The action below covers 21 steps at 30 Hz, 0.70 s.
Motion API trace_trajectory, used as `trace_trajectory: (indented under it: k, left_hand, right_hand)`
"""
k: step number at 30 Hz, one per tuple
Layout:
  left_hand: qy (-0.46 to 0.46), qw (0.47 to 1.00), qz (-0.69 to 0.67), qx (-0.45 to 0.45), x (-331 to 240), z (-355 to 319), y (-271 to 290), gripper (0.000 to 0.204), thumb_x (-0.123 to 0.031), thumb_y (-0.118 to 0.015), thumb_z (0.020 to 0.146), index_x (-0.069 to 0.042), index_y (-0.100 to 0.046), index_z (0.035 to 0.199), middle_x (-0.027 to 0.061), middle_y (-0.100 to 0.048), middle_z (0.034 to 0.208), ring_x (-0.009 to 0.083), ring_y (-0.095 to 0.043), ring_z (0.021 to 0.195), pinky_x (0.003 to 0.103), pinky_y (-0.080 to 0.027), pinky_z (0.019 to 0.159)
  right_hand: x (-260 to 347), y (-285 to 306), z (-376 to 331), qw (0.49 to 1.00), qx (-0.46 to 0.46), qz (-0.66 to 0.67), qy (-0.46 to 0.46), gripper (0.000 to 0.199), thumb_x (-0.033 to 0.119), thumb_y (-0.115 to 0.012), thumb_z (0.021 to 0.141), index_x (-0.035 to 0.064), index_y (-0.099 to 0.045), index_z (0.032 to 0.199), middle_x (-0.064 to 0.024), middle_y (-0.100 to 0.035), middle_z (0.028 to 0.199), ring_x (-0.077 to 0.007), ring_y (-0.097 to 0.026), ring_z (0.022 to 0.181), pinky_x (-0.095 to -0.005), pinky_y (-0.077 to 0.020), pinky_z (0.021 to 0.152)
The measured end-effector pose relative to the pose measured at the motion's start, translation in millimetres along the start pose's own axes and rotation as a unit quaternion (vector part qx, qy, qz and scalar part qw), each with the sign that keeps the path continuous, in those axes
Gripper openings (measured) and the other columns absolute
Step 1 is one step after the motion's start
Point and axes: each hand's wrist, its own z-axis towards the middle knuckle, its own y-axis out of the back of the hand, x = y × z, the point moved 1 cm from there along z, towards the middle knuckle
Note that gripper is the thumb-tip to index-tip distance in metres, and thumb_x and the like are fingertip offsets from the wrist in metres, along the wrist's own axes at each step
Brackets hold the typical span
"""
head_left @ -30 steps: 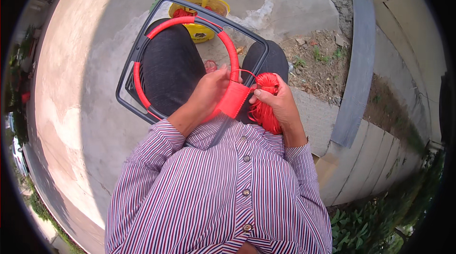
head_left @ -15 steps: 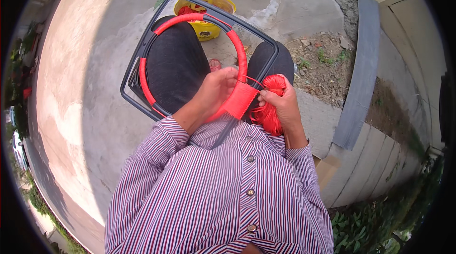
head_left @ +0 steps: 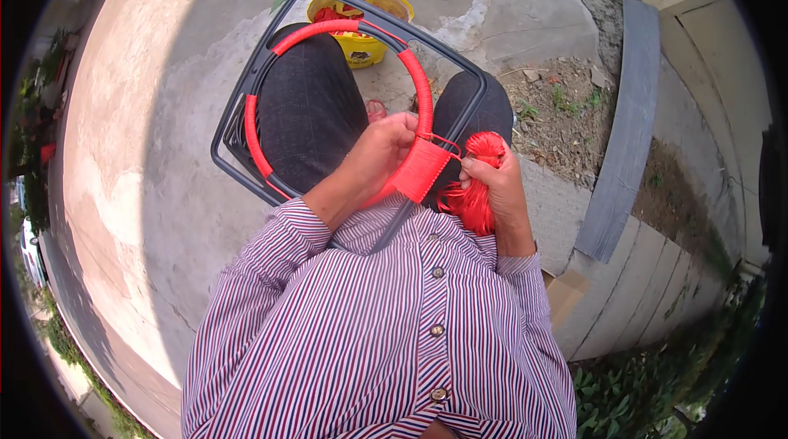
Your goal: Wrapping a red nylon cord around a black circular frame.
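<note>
Bucket (head_left: pixel 361 24) beyond frame (head_left: pixel 238 102) on lap

We see bright daylight: sunlit concrete glares pale at the left of the frame, while a broad soft shadow covers the centre. Focus is sharp in the middle. Toward the rim, straight edges bend and the corners go black.

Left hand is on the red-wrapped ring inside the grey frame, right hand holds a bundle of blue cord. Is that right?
Not quite: the cord in the right hand is red, not blue, as the head view shows. The rest holds: the left hand is on the red-wrapped ring inside the grey frame.
</note>
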Motion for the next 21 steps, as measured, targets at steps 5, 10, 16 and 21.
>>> trace_trajectory:
  k: [5,10,16,21]
  left_hand:
    - [0.001,1.0,-0.009,0.007,-2,0,0,0.026,-0.002,-0.044,0.08,0.003,-0.055,0.103,0.0128,-0.065,0.095,0.0164,-0.065,0.083,0.029,-0.054,0.08]
    - [-0.001,1.0,-0.005,0.009,-1,1,1,0.028,-0.001,-0.043,0.078,0.004,-0.055,0.104,0.0126,-0.065,0.094,0.0161,-0.065,0.083,0.028,-0.054,0.079]
    - [-0.007,0.999,0.04,0.018,0,3,2,0.032,-0.001,-0.045,0.074,0.003,-0.053,0.105,0.0116,-0.064,0.091,0.0183,-0.067,0.08,0.03,-0.057,0.074]
    - [0.079,0.99,0.099,0.058,-4,-4,-15,0.034,0.004,-0.056,0.082,0.0,-0.046,0.114,0.0152,-0.065,0.089,0.0265,-0.07,0.076,0.036,-0.06,0.064]
  right_hand:
    - [-1,7,-2,1.0,-0.003,0.007,-0.005,0.023,0.0,-0.068,0.076,0.0018,-0.055,0.095,-0.006,-0.062,0.073,-0.0127,-0.06,0.058,-0.0246,-0.05,0.054]
    - [-2,10,-4,0.999,0.004,0.043,0.0,0.019,0.0,-0.063,0.074,0.0006,-0.054,0.091,-0.0074,-0.06,0.068,-0.0134,-0.057,0.054,-0.0253,-0.048,0.051]
    - [-1,13,-13,0.995,0.029,0.09,0.027,0.019,0.001,-0.062,0.071,-0.0003,-0.054,0.088,-0.0071,-0.057,0.063,-0.0137,-0.055,0.051,-0.0252,-0.0453,0.049]
    - [5,6,-24,0.998,0.008,0.052,0.029,0.022,0.001,-0.063,0.071,0.0,-0.054,0.091,-0.0061,-0.057,0.065,-0.0125,-0.055,0.053,-0.0243,-0.0447,0.049]
